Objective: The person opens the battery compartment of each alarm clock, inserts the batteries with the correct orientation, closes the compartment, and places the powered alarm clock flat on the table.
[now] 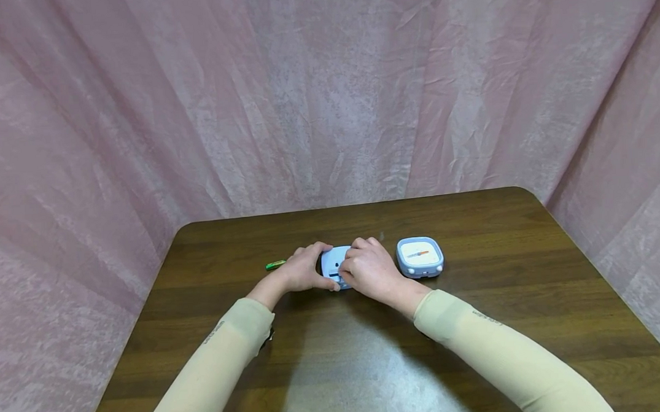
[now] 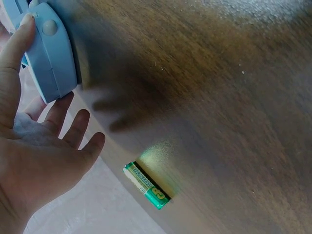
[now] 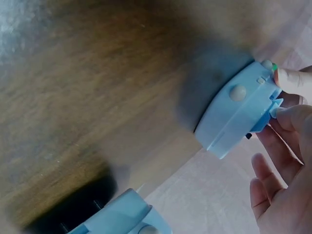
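Note:
A light blue alarm clock (image 1: pixel 335 255) lies with its back up on the table between the hands. My left hand (image 1: pixel 305 270) holds it by the side edges, thumb at the near edge and fingers at the far one. In the right wrist view, thumb and finger of my right hand (image 1: pixel 373 269) pinch a small blue battery cover (image 3: pixel 276 107), tilted up from the clock's back. The inside of the battery compartment is hidden. A green GP battery (image 2: pixel 147 185) lies on the table beyond the left hand.
A second light blue clock (image 1: pixel 419 254) sits face up to the right of the right hand, near the right wrist. A small dark object (image 1: pixel 270 336) shows partly from under the left forearm. Pink curtains (image 1: pixel 326 108) hang behind the wooden table (image 1: pixel 503 235).

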Motion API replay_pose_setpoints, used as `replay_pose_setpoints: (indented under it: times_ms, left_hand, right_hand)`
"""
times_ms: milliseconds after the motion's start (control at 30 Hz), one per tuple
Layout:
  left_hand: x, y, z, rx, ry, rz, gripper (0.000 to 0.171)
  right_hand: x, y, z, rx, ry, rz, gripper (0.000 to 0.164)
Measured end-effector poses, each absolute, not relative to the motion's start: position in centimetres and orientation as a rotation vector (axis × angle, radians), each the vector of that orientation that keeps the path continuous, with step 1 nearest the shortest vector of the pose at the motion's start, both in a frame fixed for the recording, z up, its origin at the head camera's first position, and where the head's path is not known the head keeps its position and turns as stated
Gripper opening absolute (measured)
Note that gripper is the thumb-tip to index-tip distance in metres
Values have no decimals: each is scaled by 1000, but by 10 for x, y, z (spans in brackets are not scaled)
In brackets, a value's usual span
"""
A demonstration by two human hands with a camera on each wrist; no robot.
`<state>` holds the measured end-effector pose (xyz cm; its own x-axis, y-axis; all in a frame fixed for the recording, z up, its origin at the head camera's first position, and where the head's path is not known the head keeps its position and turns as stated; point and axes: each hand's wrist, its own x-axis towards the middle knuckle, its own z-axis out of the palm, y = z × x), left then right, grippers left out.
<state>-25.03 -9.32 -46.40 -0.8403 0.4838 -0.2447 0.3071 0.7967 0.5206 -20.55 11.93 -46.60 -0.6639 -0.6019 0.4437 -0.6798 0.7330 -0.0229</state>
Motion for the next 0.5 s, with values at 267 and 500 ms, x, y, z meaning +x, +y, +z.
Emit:
replay_pose_setpoints:
  times_ms: [267, 500]
  left_hand:
    - [-249, -93, -463, 603, 2618, 670, 99]
    - [-249, -92, -462, 599, 2619, 658, 99]
  right_hand:
    - [-208, 119, -461, 970, -2549, 326, 8]
    - [-209, 119, -462, 959, -2548, 320, 7]
